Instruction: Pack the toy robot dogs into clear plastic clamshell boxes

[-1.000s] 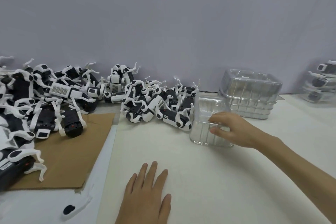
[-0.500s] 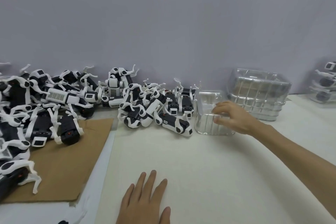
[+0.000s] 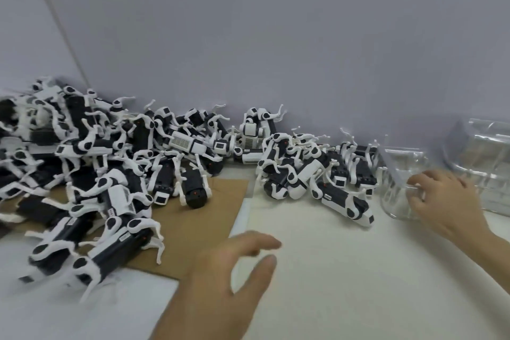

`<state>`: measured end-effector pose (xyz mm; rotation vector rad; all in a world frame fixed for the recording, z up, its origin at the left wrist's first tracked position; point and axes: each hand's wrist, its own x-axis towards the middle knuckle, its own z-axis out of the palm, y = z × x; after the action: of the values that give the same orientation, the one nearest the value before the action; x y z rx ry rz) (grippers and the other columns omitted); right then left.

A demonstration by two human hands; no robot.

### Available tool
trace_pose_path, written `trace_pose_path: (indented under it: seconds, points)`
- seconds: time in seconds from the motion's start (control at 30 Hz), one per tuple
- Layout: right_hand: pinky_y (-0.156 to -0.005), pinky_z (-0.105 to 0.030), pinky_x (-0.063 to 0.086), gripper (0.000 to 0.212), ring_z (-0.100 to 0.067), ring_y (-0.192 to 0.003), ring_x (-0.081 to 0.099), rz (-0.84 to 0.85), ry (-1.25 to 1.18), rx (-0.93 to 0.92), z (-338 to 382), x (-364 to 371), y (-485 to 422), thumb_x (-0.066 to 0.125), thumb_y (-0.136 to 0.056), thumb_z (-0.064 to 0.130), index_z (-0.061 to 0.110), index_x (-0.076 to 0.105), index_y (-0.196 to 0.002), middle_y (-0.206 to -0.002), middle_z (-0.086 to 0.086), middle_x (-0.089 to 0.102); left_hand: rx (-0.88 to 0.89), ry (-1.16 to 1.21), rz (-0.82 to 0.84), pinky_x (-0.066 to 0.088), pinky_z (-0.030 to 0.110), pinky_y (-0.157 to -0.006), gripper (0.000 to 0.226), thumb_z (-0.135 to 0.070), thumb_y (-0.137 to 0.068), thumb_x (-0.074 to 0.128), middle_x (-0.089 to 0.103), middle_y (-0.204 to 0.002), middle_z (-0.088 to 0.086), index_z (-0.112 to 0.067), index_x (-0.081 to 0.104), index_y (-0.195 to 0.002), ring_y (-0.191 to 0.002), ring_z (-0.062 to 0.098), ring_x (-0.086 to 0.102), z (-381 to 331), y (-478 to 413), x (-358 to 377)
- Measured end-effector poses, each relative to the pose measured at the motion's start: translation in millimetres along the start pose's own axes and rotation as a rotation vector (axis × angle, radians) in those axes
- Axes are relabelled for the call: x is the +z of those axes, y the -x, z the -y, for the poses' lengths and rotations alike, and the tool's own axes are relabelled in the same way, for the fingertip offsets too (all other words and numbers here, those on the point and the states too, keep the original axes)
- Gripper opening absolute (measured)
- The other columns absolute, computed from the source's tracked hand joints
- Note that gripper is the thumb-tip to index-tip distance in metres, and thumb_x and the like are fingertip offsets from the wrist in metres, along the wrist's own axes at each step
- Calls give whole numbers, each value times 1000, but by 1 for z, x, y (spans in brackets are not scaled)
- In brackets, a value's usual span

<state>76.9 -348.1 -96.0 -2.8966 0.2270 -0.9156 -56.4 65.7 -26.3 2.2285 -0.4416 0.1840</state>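
R hand (image 3: 441, 203) on clamshell box (image 3: 397, 182)

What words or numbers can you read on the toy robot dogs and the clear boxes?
No text can be read.
The striped sticker on a toy dog: too blurred to read.
The small label on the nearest dog: too small to read.
On the clear box: no writing shows.

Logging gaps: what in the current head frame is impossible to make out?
Stacked boxes: head view, cut off by the right edge and blurred; count unreadable.
Clamshell box: head view, the gripping right hand covers its near side; lid state unclear.
Robot dog pile: head view, overlapping and cut by the left edge; number unknowable.
Left hand: head view, motion-blurred; contact with table unclear.
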Motion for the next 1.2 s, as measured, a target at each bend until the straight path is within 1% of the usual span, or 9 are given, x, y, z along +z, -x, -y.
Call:
trace_pose_path:
  seconds: [0.07, 0.13, 0.27, 0.4, 0.5, 0.63, 0.87, 1.0, 1.2]
  points:
    - [-106, -58, 34, 30, -41, -109, 56, -93, -99, 28, 4, 3, 9, 52, -80, 21, 12, 69, -103, -114, -16, 63, 53, -171, -426, 41, 12, -99, 45, -71, -75, 50, 64, -116, -31, -48, 65, -110, -114, -9, 55, 17, 8, -53]
    - [-100, -70, 36, 38, -45, -113, 52, -85, -197, 29, 19, -1, 19, 48, -76, 20, 12, 63, -111, -120, -16, 57, -128, -471, -655, 41, 48, -109, 70, -82, -63, 55, 59, -132, -12, -41, 63, -119, -129, 17, 51, 46, 25, -98]
    - [-92, -64, 45, 42, -43, -107, 57, -107, -418, -135, 82, -23, 54, 44, -78, 35, 13, 69, -104, -120, -12, 58, -621, -460, -381, 37, 57, -111, 121, -83, -39, 66, 45, -148, 10, -25, 48, -144, -139, 35, 41, 118, 58, -118]
    - [-63, -25, 57, 44, -10, -82, 68, 8, -581, -561, 194, -50, 100, 51, -82, 55, 37, 56, -122, -124, 10, 58, -603, -392, -372, 49, 38, -92, 91, -57, -59, 85, 57, -113, -14, -44, 47, -141, -105, 16, 59, 151, 57, -74]
    - [-59, -12, 51, 42, 2, -80, 69, 121, -497, -850, 264, -50, 131, 26, -97, 66, 43, 47, -126, -119, 15, 69, -452, -375, -388, 47, 30, -86, 54, -47, -77, 77, 54, -104, -29, -51, 51, -125, -102, 4, 57, 155, 38, -62]
    - [-49, -12, 41, 16, 3, -66, 60, 193, -484, -1031, 306, -32, 144, 58, -77, 56, 50, 61, -92, -92, 22, 68, -323, -427, -284, 49, 28, -91, 38, -36, -95, 59, 51, -122, -13, -29, 44, -130, -111, 9, 54, 143, -11, -35]
    - [-51, -9, 40, 22, 1, -60, 55, 115, -592, -1001, 309, -2, 119, 52, -87, 42, 41, 72, -79, -74, 17, 60, -253, -368, -9, 40, 32, -106, 52, -28, -102, 50, 35, -149, -6, -25, 33, -152, -133, 16, 45, 114, -77, -41]
    - [-50, -14, 48, 8, -1, -59, 52, 97, -878, -688, 312, 7, 105, 66, -81, 28, 26, 71, -76, -81, 12, 61, -112, -702, -472, 50, 38, -99, 37, -46, -93, 60, 54, -136, -5, -35, 59, -128, -120, 15, 55, 124, -96, -147]
    - [-63, -23, 50, 18, -2, -69, 57, 303, -804, -703, 297, 19, 82, 76, -77, 19, 30, 74, -91, -89, 17, 60, -734, -634, -543, 30, 69, -112, 115, -88, -65, 57, 15, -165, 16, -30, 22, -158, -148, 46, 22, 216, -107, -286]
